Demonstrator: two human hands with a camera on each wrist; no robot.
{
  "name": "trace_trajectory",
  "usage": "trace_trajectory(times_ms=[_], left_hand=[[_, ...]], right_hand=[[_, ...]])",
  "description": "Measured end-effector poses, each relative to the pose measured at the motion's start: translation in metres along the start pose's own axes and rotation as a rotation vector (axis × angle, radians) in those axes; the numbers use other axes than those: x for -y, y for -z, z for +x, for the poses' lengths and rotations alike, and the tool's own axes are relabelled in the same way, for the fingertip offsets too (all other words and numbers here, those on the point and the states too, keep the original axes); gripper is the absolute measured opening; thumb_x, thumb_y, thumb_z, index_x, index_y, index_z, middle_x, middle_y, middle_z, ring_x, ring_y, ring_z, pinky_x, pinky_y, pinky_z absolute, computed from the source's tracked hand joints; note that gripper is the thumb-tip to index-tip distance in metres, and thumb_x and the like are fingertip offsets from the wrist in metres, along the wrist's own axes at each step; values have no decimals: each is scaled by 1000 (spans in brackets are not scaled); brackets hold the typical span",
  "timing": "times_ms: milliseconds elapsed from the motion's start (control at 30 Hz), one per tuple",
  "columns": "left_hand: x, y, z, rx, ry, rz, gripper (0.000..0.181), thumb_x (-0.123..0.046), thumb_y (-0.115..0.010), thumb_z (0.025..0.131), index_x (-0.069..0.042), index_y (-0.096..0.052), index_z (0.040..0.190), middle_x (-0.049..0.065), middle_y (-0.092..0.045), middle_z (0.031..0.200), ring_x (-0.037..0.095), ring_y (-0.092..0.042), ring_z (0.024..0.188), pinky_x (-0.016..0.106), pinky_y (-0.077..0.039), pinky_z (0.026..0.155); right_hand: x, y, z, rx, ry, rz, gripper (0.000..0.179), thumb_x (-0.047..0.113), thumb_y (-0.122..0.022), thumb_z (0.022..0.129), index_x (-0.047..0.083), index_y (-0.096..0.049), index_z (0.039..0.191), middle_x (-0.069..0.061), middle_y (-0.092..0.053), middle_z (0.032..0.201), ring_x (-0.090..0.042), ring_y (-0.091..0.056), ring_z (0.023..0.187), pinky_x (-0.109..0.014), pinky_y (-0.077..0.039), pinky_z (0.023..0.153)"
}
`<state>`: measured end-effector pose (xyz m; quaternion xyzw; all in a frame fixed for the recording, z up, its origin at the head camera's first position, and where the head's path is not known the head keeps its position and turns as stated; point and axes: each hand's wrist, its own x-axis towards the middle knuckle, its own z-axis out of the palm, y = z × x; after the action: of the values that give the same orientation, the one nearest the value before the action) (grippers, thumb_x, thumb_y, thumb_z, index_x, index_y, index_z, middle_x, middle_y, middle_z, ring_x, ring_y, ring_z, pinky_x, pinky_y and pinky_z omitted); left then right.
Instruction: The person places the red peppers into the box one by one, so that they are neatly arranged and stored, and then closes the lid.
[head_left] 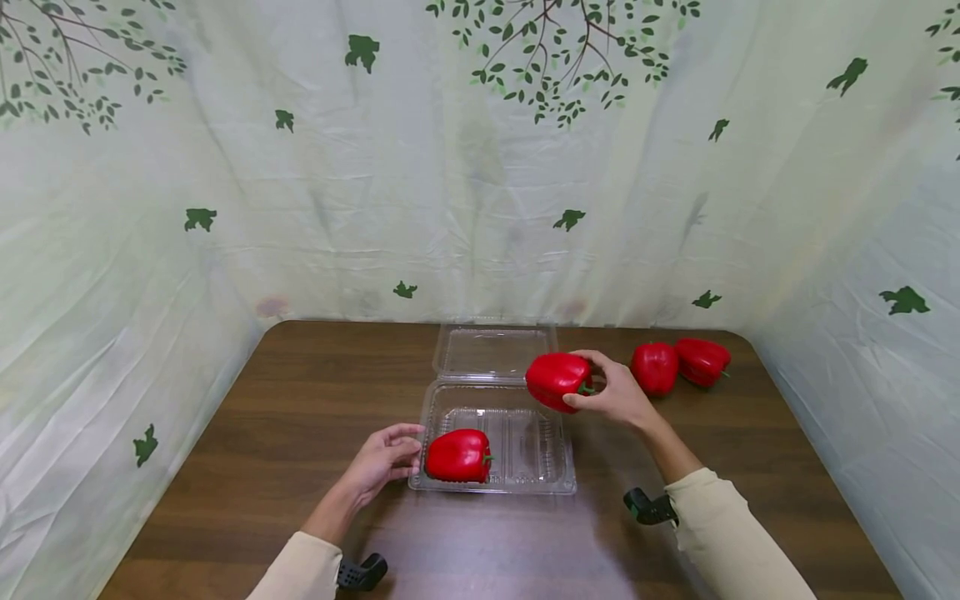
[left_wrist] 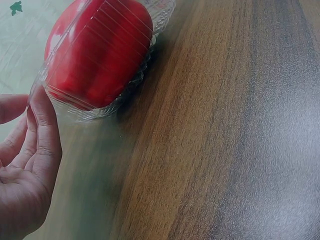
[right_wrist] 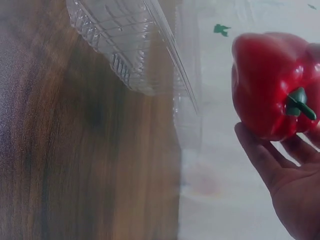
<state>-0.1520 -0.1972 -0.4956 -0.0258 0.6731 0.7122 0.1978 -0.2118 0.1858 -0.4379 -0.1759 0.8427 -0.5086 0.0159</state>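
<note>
A clear plastic clamshell container [head_left: 525,450] lies on the table with its lid folded back. In its left half rests a red bell pepper [head_left: 457,456], its green stem toward the right. My left hand [head_left: 382,460] pinches the container's left rim between thumb and fingers, as the left wrist view shows up close. My right hand [head_left: 611,390] grips a second red bell pepper [head_left: 557,379] above the container's far right corner. In the right wrist view that held pepper [right_wrist: 267,82] shows its green stem, clear of the container's edge.
Two more red bell peppers, one rounder [head_left: 654,368] and one on its side [head_left: 702,362], lie at the table's back right. The transparent lid [head_left: 495,352] reaches the back edge of the wooden table [head_left: 337,367]. A leaf-printed curtain [head_left: 480,183] surrounds the table.
</note>
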Motion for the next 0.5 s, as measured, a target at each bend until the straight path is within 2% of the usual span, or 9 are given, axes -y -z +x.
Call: trace_trajectory(times_ms=[267, 400, 500], left_hand=[[2, 1, 1, -7, 8, -2, 40, -5, -53, 97, 12, -41, 132, 2, -61, 83, 14, -59, 67, 26, -55, 67], [2, 1, 2, -2, 4, 1, 41, -5, -53, 96, 12, -41, 131, 1, -62, 83, 13, -59, 67, 26, -55, 68], [2, 1, 2, -6, 8, 6, 40, -4, -53, 96, 11, -41, 131, 1, -62, 83, 14, -59, 68, 26, -56, 68]], right_hand=[[1, -5, 0, 76, 49, -13, 56, 18, -77, 77, 4, -56, 128, -18, -62, 116, -32, -61, 97, -35, -56, 74], [2, -8, 0, 94, 58, -30, 56, 20, -78, 77, 4, -58, 126, -16, -64, 110, -29, -61, 93, -40, -55, 72], [3, -10, 1, 119, 59, -15, 57, 18, -78, 77, 1, -56, 127, -17, -63, 110, -28, -62, 93, -42, -56, 75]])
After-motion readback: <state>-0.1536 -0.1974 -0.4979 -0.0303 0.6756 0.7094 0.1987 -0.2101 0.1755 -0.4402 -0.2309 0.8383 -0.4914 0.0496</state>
